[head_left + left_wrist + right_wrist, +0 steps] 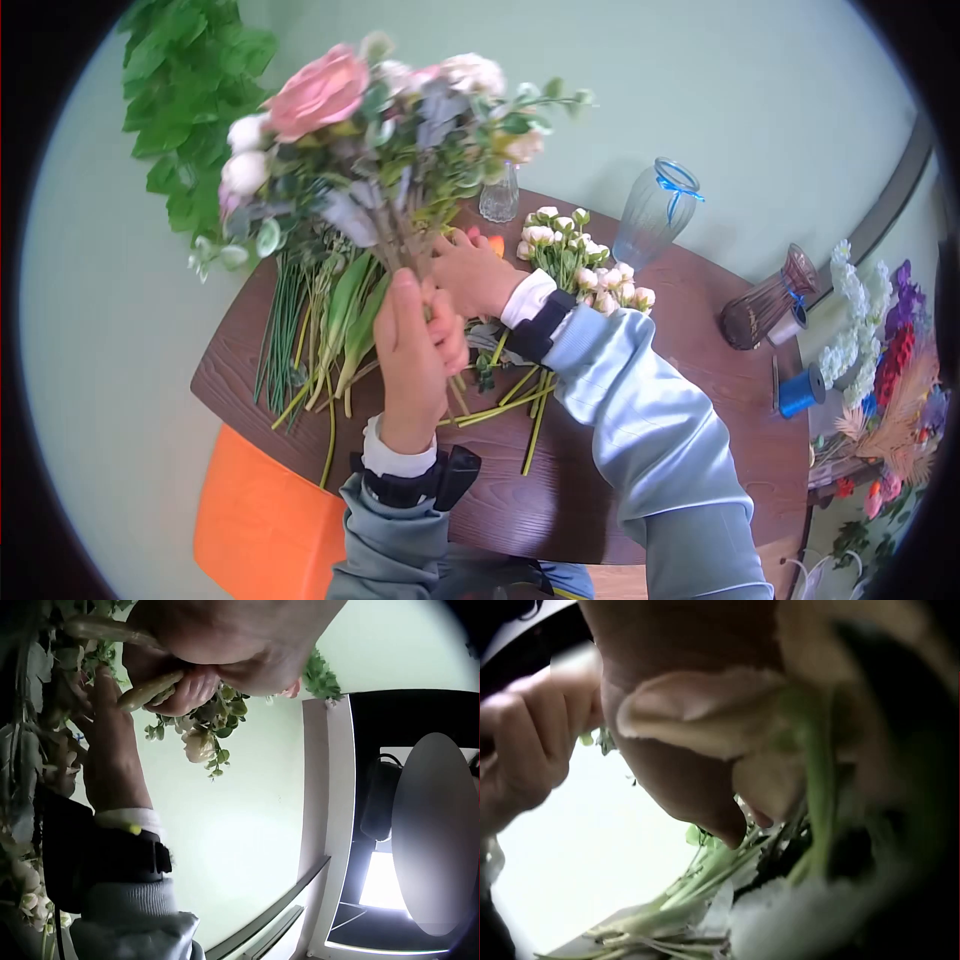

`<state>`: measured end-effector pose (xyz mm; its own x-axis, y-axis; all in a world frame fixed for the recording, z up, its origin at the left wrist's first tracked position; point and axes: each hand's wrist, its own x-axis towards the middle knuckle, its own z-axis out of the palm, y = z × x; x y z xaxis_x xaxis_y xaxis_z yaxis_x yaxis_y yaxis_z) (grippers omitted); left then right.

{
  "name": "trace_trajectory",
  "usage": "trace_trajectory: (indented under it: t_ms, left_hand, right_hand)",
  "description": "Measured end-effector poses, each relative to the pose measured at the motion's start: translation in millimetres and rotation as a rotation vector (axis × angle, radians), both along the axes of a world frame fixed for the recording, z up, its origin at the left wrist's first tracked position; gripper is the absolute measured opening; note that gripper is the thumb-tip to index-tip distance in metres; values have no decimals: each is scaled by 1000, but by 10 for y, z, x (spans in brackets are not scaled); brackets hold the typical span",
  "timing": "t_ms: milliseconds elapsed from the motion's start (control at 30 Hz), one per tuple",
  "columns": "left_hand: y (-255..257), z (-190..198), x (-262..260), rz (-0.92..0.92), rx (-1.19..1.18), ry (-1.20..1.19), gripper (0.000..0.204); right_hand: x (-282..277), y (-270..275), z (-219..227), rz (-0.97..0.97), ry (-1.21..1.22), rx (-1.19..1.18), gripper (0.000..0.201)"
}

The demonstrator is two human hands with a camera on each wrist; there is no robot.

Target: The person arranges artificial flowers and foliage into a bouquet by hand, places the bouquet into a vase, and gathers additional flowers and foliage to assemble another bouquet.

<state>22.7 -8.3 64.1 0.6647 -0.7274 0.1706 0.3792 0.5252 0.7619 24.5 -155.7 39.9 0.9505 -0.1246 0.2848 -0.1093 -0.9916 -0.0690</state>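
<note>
Flowers in one big bunch are up over the far left edge of the table in the head view. The left hand has its fingers curled tight round the stalks of the bunch. A big pink rose and round white blooms stick out of it. The right hand reaches down just behind, near an orange flower; I cannot tell if its fingers hold anything. Long green stems lie by the left corner. White buds lie near the far edge, beside the right hand. A small clear vase stands by the far corner, and a tall glass vase with a blue bow is at the far edge. A dark glass vase and a blue spool are by the right edge. An orange chair is just outside the left corner.

In the left wrist view, the left hand is big at the top, with its fingers bent. A cream flower hangs below it. The right hand points up into dim leaves, and a bright light shines far off.

In the right wrist view, a blurry pale petal covers some of the right hand. Its fingertips point down at the green stems, and the left hand's curled fingers show at the side.
</note>
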Motion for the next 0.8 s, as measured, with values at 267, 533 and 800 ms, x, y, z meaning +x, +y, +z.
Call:
trace_trajectory:
  t_ms: [267, 533, 800]
  left_hand:
    - [7, -76, 109, 63, 6, 91, 28]
    - [-37, -80, 76, 64, 45, 90, 27]
    - [26, -35, 204, 121, 31, 50, 28]
  right_hand:
    - [-807, -1016, -54, -536, -114, 138, 40]
    - [-1241, -1025, -180, -314, 155, 296, 41]
    - [-396, -473, 331, -165, -90, 263, 27]
